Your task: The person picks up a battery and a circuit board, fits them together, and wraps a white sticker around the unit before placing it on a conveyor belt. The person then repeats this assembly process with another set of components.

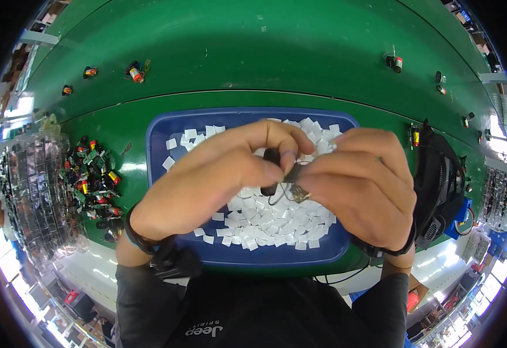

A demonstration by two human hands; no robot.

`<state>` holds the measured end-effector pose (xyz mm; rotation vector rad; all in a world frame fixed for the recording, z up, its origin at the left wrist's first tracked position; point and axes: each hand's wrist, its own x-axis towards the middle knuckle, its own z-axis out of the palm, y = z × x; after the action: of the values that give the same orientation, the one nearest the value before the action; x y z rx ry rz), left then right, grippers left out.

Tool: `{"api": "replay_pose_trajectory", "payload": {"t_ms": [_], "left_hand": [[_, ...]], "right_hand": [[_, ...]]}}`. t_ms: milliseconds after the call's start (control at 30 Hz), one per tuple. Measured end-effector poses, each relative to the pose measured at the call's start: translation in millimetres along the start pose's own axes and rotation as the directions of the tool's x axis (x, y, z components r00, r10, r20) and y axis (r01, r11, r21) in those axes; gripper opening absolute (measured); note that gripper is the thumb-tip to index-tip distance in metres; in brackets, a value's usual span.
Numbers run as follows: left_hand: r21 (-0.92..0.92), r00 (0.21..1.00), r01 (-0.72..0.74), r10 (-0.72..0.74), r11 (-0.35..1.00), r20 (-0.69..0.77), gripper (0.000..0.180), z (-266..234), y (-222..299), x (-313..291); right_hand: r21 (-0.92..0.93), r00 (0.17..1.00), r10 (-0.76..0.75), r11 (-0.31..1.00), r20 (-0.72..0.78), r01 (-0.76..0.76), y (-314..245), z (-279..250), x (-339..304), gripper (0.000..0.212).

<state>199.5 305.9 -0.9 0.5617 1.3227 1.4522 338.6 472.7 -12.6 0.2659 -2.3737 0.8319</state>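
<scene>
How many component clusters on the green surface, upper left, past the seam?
3: rightmost cluster, middle cluster left of it, leftmost cluster lower in the picture. None looks hidden.

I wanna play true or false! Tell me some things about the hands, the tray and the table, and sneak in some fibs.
1. The tray is blue. True.
2. Lots of white squares lie in the tray. True.
3. The left hand is wide open with nothing in it. False: it pinches a black piece.
4. The right hand is far from the left one. False: their fingertips are close together, over the tray.
5. The table is green. True.
6. The tray has no heap of parts to its left. False: there is one there.
</scene>
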Motion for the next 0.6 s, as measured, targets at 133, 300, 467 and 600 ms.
{"api": "replay_pose_trajectory", "payload": {"t_ms": [133, 300, 467, 600], "left_hand": [[-0.244, 0.997, 0.059, -0.048, 0.968, 0.054, 0.023, -2, -4, 5], [0.045, 1.0, -0.008, 0.007, 0.999, 0.016, 0.031, 6, 7, -2], [0.179, 0.994, 0.099, -0.105, 0.979, 0.029, 0.03, 3, 10, -2], [0.031, 0.976, 0.2, -0.202, 0.979, 0.077, 0.031, -8, 10, 5]], "right_hand": [[-0.052, 0.999, -0.029, 0.998, -0.026, 0.027, 1, 0, 2, 0.035], [-0.085, 0.998, 0.021, 0.996, -0.061, -0.026, -4, -2, 0, 0.027], [-0.111, 0.998, 0.052, 0.992, -0.02, -0.054, -13, -3, 1, 0.023], [-0.264, 0.995, -0.072, 0.961, 0.062, 0.086, -19, -1, 5, 0.022]]}}
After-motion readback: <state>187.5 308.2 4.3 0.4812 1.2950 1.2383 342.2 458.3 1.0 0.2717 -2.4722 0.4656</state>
